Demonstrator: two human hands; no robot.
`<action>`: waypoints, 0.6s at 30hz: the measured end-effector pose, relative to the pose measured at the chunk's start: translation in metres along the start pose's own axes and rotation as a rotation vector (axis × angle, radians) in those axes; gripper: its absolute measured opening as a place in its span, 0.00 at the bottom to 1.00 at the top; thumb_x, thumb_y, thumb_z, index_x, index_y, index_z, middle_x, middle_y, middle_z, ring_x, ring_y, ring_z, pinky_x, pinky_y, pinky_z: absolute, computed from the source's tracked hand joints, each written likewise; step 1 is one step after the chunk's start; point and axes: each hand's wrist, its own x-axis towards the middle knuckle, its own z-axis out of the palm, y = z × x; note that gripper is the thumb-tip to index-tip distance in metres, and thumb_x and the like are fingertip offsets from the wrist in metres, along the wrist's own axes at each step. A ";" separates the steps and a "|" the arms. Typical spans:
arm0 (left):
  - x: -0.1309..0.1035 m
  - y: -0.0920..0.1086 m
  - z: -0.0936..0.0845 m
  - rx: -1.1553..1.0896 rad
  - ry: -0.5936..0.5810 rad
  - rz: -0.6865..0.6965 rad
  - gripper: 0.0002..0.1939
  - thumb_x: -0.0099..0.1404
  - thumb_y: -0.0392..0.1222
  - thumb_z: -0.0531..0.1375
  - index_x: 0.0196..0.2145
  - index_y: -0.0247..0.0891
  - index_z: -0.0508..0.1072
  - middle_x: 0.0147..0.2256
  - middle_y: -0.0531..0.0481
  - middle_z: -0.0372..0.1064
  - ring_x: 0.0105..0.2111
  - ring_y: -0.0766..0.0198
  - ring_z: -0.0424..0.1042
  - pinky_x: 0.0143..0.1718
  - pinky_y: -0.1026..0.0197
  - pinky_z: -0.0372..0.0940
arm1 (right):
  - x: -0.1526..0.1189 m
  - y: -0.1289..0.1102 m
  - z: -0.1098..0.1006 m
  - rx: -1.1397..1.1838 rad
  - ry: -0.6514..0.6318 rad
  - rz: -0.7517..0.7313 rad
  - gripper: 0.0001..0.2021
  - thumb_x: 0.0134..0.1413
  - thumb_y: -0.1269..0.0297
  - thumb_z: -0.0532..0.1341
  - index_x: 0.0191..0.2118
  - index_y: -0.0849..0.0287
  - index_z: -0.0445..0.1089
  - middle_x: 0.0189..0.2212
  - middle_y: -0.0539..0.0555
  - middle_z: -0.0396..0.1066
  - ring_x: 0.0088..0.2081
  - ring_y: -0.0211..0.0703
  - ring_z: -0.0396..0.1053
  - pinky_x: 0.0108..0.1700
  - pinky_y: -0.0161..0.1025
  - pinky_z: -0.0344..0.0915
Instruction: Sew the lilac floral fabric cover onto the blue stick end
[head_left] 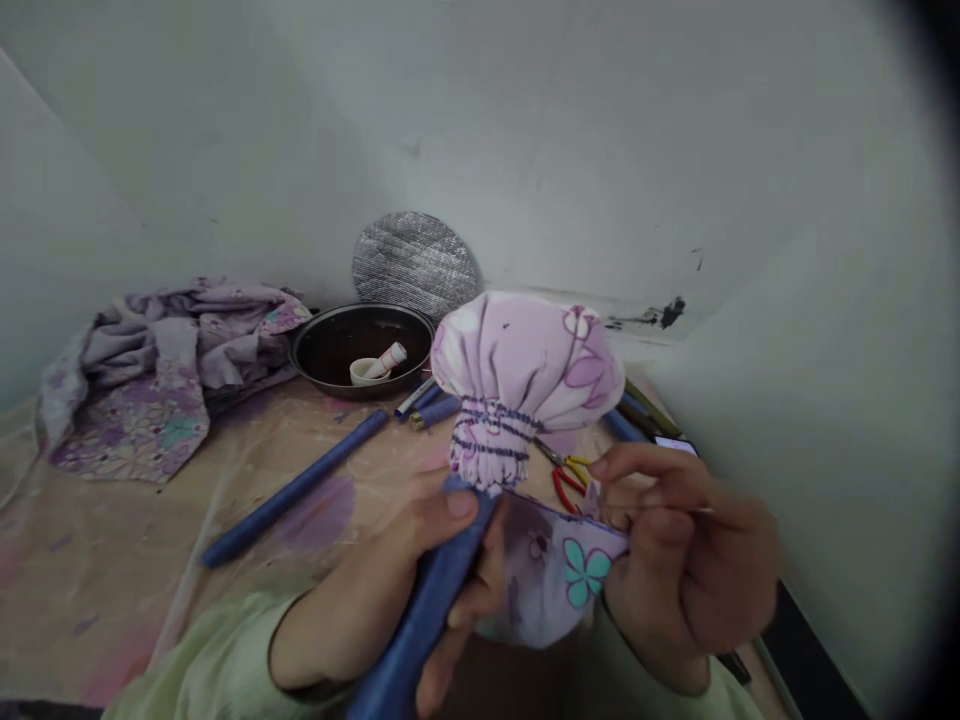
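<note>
Across the plastic-covered desk (112,540), against the white wall, the biggest thing is the crumpled heap of purple flowered cloth (157,370) at far left, well apart from the hands. Beside it sits a dark round pan (330,345) with a small white mortar and pestle (377,366) inside, a silvery disc (415,262) leaning on the wall behind. A long blue rod (292,490) lies slantwise on the desk, loose blue sticks (431,405) near the pan. Front and centre, the stuffed pink fabric ball (525,365), gathered with rings of purple thread (491,432), stands upright atop the blue stick (427,610), whose long axis runs from lower left up to the ball's neck. The left hand (420,570) has its fingers wrapped tight around that stick, thumb pressed just under the gathers. The right hand (675,540) is right beside, fingers pinching a thin needle-like sliver and the edge of a flowered fabric scrap (555,575) below the ball. Red-handled pliers (566,480) lie just behind. No readable writing anywhere.
</note>
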 end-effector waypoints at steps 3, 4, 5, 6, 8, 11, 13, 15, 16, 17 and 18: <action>0.002 0.000 0.003 0.063 0.116 -0.015 0.18 0.68 0.56 0.52 0.32 0.38 0.63 0.19 0.60 0.59 0.07 0.76 0.56 0.08 0.74 0.51 | 0.001 0.004 0.004 -0.003 0.055 -0.003 0.06 0.66 0.63 0.55 0.36 0.56 0.64 0.30 0.52 0.70 0.26 0.39 0.67 0.25 0.38 0.63; 0.004 0.000 0.003 0.111 0.175 0.003 0.18 0.68 0.56 0.53 0.31 0.37 0.64 0.19 0.59 0.59 0.08 0.75 0.57 0.08 0.75 0.52 | 0.001 0.005 0.004 0.004 0.056 0.006 0.06 0.67 0.63 0.54 0.36 0.55 0.64 0.30 0.52 0.70 0.26 0.39 0.67 0.24 0.38 0.63; 0.005 0.000 0.004 0.170 0.234 0.027 0.18 0.68 0.56 0.53 0.31 0.37 0.64 0.19 0.59 0.59 0.09 0.75 0.59 0.09 0.75 0.53 | 0.000 0.006 0.005 0.013 0.049 0.016 0.06 0.67 0.63 0.54 0.37 0.55 0.64 0.30 0.52 0.70 0.26 0.39 0.66 0.24 0.38 0.62; 0.007 0.000 0.003 0.222 0.277 0.035 0.18 0.68 0.56 0.54 0.31 0.37 0.64 0.19 0.59 0.60 0.10 0.74 0.60 0.09 0.75 0.54 | 0.000 0.006 0.006 0.024 0.034 0.028 0.05 0.67 0.64 0.54 0.37 0.55 0.64 0.31 0.52 0.70 0.27 0.39 0.67 0.24 0.38 0.62; 0.010 0.000 0.001 0.305 0.339 0.046 0.18 0.66 0.56 0.55 0.31 0.37 0.63 0.19 0.59 0.60 0.10 0.73 0.61 0.10 0.75 0.54 | -0.001 0.008 0.006 0.048 0.015 0.035 0.04 0.66 0.65 0.55 0.38 0.55 0.65 0.31 0.52 0.70 0.30 0.40 0.69 0.27 0.39 0.63; 0.009 -0.003 -0.009 0.412 0.433 0.048 0.19 0.64 0.58 0.55 0.30 0.38 0.62 0.19 0.59 0.59 0.11 0.74 0.60 0.11 0.73 0.56 | -0.001 0.010 0.005 0.061 0.018 0.027 0.04 0.66 0.67 0.55 0.38 0.56 0.66 0.31 0.51 0.70 0.32 0.40 0.70 0.29 0.38 0.63; 0.005 -0.005 -0.022 0.526 0.523 0.041 0.20 0.62 0.60 0.55 0.30 0.38 0.61 0.20 0.59 0.60 0.11 0.73 0.59 0.11 0.71 0.58 | -0.001 0.011 0.004 0.045 0.003 0.046 0.04 0.66 0.67 0.55 0.39 0.56 0.66 0.33 0.51 0.70 0.30 0.37 0.68 0.28 0.37 0.62; -0.002 -0.007 -0.040 0.575 0.605 0.051 0.19 0.61 0.59 0.56 0.31 0.39 0.61 0.21 0.59 0.61 0.11 0.73 0.60 0.11 0.70 0.57 | -0.001 0.013 0.004 0.023 -0.026 0.072 0.04 0.66 0.67 0.55 0.40 0.56 0.66 0.35 0.51 0.71 0.27 0.35 0.65 0.28 0.37 0.61; -0.007 -0.007 -0.051 0.602 0.651 0.057 0.19 0.60 0.58 0.57 0.30 0.39 0.61 0.21 0.59 0.60 0.11 0.73 0.59 0.11 0.70 0.57 | -0.001 0.014 0.004 0.018 -0.039 0.074 0.04 0.67 0.67 0.54 0.40 0.55 0.66 0.35 0.51 0.71 0.26 0.35 0.63 0.28 0.37 0.60; -0.012 -0.007 -0.062 0.634 0.704 0.061 0.18 0.61 0.57 0.57 0.29 0.38 0.61 0.20 0.60 0.60 0.11 0.73 0.59 0.12 0.70 0.57 | -0.001 0.015 0.004 0.015 -0.048 0.073 0.04 0.67 0.66 0.55 0.40 0.55 0.66 0.35 0.50 0.71 0.26 0.35 0.63 0.27 0.37 0.60; -0.019 -0.005 -0.073 0.673 0.753 0.060 0.17 0.61 0.56 0.57 0.29 0.38 0.62 0.19 0.60 0.59 0.11 0.72 0.59 0.12 0.70 0.56 | -0.001 0.016 0.005 0.018 -0.053 0.073 0.04 0.67 0.65 0.55 0.40 0.55 0.66 0.34 0.51 0.71 0.25 0.35 0.62 0.27 0.37 0.59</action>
